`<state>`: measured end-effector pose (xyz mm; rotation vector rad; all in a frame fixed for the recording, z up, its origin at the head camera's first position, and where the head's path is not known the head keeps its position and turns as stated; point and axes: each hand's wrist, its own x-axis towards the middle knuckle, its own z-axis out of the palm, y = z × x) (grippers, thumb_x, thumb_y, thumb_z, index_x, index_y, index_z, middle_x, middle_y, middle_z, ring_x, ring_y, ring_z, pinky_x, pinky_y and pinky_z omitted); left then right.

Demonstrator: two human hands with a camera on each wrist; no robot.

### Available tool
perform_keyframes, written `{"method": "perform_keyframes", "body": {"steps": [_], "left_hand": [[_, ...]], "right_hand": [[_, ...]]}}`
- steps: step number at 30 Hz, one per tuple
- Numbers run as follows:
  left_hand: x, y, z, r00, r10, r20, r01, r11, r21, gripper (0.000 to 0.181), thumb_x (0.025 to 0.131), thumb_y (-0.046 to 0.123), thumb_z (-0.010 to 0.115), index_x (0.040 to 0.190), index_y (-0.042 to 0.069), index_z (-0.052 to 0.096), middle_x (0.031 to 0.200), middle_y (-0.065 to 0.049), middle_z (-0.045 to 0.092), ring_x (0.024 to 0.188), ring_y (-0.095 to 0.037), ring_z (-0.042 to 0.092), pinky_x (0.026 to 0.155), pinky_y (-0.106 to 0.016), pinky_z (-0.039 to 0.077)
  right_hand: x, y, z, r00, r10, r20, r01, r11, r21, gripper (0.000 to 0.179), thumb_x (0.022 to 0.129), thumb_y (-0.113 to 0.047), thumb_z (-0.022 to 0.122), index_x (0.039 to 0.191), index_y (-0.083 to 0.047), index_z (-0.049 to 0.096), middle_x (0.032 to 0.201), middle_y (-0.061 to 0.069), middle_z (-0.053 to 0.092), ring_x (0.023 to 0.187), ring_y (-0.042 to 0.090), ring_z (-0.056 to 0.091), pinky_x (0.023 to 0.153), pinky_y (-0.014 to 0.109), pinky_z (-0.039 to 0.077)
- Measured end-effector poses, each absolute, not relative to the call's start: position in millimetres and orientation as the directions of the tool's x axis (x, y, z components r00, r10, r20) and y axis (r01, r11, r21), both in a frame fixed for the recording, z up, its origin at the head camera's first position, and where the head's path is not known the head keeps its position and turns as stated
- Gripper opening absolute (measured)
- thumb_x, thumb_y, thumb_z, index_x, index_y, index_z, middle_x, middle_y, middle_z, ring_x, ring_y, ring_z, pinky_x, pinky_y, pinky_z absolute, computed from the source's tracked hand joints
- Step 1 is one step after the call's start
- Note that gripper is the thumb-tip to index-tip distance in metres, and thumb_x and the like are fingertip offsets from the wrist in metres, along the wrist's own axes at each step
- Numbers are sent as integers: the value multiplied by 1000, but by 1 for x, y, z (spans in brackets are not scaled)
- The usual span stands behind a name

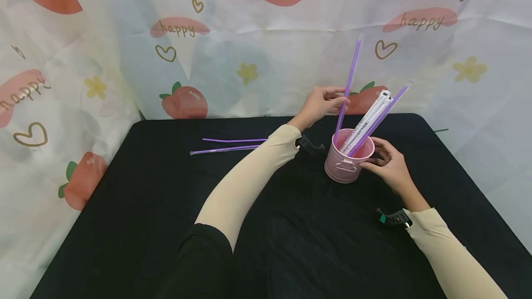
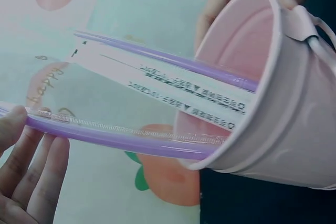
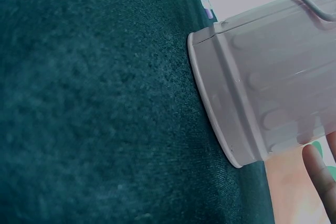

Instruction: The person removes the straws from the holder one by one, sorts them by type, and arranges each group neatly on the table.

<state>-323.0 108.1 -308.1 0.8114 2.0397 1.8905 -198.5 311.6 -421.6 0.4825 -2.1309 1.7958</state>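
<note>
A purple straw [image 1: 352, 68] in a clear wrapper stands steeply, pinched between the thumb and fingers of my left hand [image 1: 317, 105]. Its lower end is inside a small pink bucket [image 1: 341, 170], seen close in the left wrist view. My right hand [image 1: 390, 165] grips the bucket's right side near the rim, thumb toward the front. White printed wrapped sticks [image 1: 365, 121] and another wrapped purple straw [image 1: 395, 98] lean to the right in the bucket. In the right wrist view, fingertips [image 3: 316, 169] show beside the bucket wall [image 3: 283, 72].
Two purple straws, a farther one [image 1: 232, 140] and a nearer one [image 1: 224, 150], lie on the black tablecloth [image 1: 124, 225] left of the bucket, partly hidden by the left forearm. A printed curtain [image 1: 282, 59] hangs behind the table and along its left side.
</note>
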Motion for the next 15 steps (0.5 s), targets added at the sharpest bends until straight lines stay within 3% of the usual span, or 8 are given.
{"method": "perform_keyframes", "body": {"steps": [15], "left_hand": [[-327,91,-273,-851,464,247,254,-50,966,35,91,11,60,125,5,60,111,-18,68,93,-21,70,76,-21,55]], "right_hand": [[-198,313,-422,-895,-56,441,-444,169,-880,66,70,23,68,130,6,46,118,-9,57,101,0,58,76,10,51]]}}
